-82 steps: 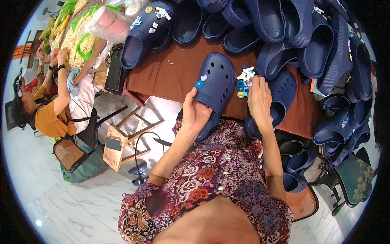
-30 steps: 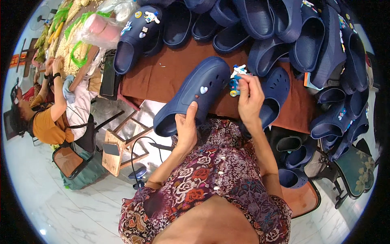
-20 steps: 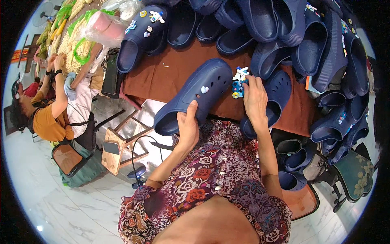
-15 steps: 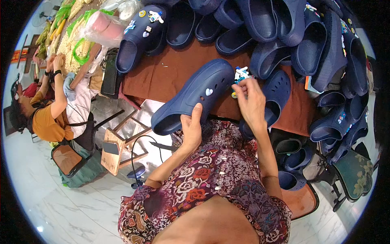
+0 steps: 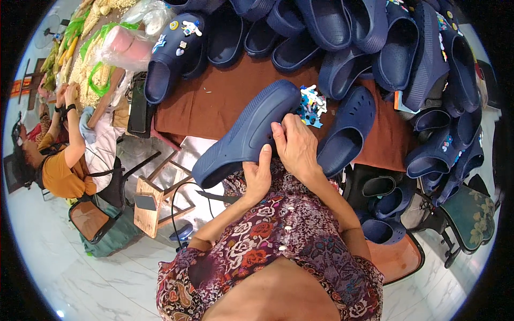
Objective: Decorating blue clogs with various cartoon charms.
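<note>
The worktop is covered by a brown cloth. Navy clogs are heaped along its edge from 11 to 3 o'clock. A clog with charms is laid at 10 o'clock, a single clog at the centre. A small pile of charms is seen just beside the latter, at its 10 o'clock.

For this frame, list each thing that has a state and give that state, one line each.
Left hand: gripping the clog from below.
Right hand: gripping the clog near its toe.
Navy clog: lifted, sole turned up.
Small charms: lying loose in a heap on the brown cloth.
Decorated clog: resting upright on the cloth, charms fitted.
Plain clogs: piled at the back.
</note>
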{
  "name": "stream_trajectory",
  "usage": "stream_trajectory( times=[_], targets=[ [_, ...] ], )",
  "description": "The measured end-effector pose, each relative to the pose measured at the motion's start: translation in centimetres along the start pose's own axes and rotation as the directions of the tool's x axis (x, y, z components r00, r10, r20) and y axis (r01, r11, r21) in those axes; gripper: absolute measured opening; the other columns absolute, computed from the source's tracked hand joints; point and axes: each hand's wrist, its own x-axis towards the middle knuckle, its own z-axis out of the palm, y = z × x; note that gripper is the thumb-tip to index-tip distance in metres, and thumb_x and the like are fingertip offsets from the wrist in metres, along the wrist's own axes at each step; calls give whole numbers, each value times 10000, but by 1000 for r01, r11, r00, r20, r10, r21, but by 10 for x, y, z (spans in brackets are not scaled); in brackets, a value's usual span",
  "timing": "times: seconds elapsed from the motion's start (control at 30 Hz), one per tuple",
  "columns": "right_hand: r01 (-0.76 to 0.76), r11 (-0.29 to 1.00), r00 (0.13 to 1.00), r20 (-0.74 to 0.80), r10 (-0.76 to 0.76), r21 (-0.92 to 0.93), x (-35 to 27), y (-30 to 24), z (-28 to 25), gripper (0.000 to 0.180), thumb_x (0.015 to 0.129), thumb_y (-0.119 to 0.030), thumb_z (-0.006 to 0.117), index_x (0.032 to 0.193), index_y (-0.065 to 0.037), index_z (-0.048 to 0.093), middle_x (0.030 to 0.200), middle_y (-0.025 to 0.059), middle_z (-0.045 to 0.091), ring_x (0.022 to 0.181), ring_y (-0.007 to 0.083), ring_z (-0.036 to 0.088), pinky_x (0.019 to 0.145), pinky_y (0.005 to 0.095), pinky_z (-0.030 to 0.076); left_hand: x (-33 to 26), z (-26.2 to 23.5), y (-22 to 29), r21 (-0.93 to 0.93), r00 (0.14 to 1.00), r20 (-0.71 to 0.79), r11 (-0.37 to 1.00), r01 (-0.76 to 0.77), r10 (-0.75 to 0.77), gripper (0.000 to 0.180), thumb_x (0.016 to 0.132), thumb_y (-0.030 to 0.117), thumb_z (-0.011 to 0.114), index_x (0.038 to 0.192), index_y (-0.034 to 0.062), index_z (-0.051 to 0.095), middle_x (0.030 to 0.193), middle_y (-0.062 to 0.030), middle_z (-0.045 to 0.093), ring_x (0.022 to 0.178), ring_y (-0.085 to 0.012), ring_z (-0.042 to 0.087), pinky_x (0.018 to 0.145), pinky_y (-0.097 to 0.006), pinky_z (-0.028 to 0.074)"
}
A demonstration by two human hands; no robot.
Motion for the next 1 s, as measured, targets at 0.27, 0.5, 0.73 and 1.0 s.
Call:
stream_trajectory(
  times=[0.27, 0.5, 0.73, 1.0],
  targets=[
    [142, 990, 988, -51, -143, -23, 0, 10, 5, 205, 966, -199, 479, 858, -26, 473, 801, 164, 514, 750, 364, 557, 652, 457, 454, 9, -1, 4, -146, 992, -96, 987, 62, -77, 297, 962, 134, 535, 1220, -13, 545, 1198, -80, 589, 1099, -160, 536, 979, -309, 394],
    [-10, 983, 996, -89, -7, -184, 17, 35, -18, 151, 948, -150, 515, 972, 0, 515, 913, 191, 553, 844, 379, 578, 731, 464, 468, 28, -14, 11, -415, 973, -89, 896, 160, -215, 331, 958, 188, 558, 1224, -8, 545, 1208, -80, 586, 1104, -151, 530, 992, -313, 391],
    [-28, 914, 997, -79, -5, -406, 23, 66, -31, 137, 893, -59, 508, 1011, 10, 493, 957, 202, 533, 885, 391, 577, 745, 477, 473, 43, -26, 19, -576, 931, -16, 764, 290, -365, 343, 926, 183, 560, 1195, -30, 541, 1219, -109, 596, 1150, -217, 551, 1043, -384, 391],
    [75, 971, 991, -90, -97, -228, 19, 37, -41, 246, 876, -84, 603, 1084, 16, 521, 958, 189, 522, 906, 383, 551, 763, 458, 447, 46, -40, 17, -724, 898, 86, 592, 353, -431, 415, 903, 163, 579, 1242, -57, 489, 1264, -160, 563, 1187, -249, 529, 1055, -388, 387]
  ],
)
